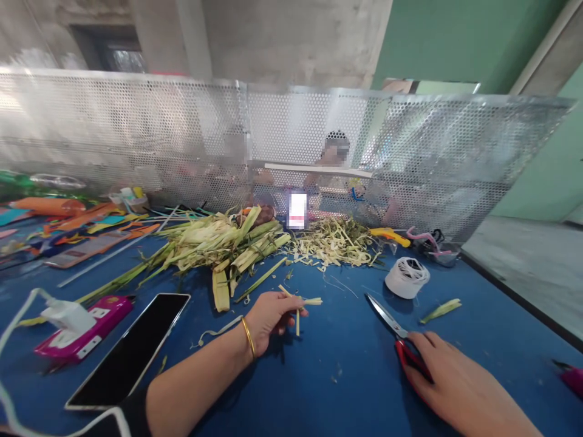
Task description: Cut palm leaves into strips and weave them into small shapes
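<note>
At nine o'clock, a white plug (70,317) sits in the magenta power strip (95,325) on the blue surface (350,376). Near centre, the left hand's (276,315) grip is closed, fingertips pinching crossed leaf strips (298,311). At four o'clock, the right hand (449,379) rests over the red-handled scissors (401,343), fingers loosely curled at the handles.

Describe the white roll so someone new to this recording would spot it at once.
On the blue table, go to the right hand at the red-handled scissors. Just beyond the blades sits the squat white roll, dark gaps showing in its top. Its round, drum-like shape sets it apart from the scissors and the long yellow object behind it.
</note>
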A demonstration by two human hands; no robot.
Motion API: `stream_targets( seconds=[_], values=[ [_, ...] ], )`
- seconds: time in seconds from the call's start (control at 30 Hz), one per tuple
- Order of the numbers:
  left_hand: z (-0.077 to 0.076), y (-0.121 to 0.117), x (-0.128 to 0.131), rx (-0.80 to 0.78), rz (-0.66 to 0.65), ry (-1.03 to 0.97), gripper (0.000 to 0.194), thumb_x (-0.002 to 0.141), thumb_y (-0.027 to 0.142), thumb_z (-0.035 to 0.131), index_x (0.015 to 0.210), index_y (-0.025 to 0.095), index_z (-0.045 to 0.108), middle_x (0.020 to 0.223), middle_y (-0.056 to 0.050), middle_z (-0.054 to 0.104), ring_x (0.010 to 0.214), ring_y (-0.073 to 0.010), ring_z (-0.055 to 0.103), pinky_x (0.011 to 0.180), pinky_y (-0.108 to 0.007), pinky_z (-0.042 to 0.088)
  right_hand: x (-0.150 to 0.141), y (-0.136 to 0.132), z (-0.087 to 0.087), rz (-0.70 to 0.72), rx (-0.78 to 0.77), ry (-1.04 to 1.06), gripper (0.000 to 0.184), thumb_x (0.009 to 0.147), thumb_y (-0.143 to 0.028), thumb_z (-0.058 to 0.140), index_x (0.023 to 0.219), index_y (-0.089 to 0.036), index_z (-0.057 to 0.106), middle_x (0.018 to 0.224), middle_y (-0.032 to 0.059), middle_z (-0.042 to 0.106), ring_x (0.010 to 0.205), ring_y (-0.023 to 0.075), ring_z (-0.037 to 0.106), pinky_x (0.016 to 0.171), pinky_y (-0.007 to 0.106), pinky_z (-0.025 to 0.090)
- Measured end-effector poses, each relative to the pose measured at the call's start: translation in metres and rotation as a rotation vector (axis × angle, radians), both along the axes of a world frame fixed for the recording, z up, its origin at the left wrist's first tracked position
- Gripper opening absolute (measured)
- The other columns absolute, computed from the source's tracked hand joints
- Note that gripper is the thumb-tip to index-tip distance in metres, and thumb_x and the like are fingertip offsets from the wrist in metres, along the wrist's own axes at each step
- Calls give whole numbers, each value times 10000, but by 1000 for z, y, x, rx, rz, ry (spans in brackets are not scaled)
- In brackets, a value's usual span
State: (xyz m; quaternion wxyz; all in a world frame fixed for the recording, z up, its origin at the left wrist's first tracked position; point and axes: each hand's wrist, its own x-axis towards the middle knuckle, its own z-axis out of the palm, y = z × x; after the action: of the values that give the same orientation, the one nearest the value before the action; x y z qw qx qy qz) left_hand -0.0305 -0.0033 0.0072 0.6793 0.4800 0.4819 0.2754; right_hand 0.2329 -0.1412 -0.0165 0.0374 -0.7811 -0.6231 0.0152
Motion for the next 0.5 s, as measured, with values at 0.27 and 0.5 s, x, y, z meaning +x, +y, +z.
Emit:
stream_targets(
  seconds=[0.27, 0.5],
  values=[
    [21, 15, 9, 24, 81, -63, 144, 634, 272, 683, 688, 148, 634, 738, -34, 677, 502, -62, 473, 406, -181, 230, 24, -9, -14, -23, -65, -40, 629, 651, -33, 465, 1266, -148, 528, 974, 141, 653, 814, 263, 656, 664, 303, 444],
    [26, 40, 37, 21, 212, -92, 109, 615, 211, 670, 662, 126, 620, 719, -51, 684, 481, -58, 488, 409, -177, 244, 20, 9, -1, -79, 95, 516, 596, 690, -205, 520, 1285, -182, 497, 881, 87, 698, 763, 265, 648, 683, 340, 459]
  ],
)
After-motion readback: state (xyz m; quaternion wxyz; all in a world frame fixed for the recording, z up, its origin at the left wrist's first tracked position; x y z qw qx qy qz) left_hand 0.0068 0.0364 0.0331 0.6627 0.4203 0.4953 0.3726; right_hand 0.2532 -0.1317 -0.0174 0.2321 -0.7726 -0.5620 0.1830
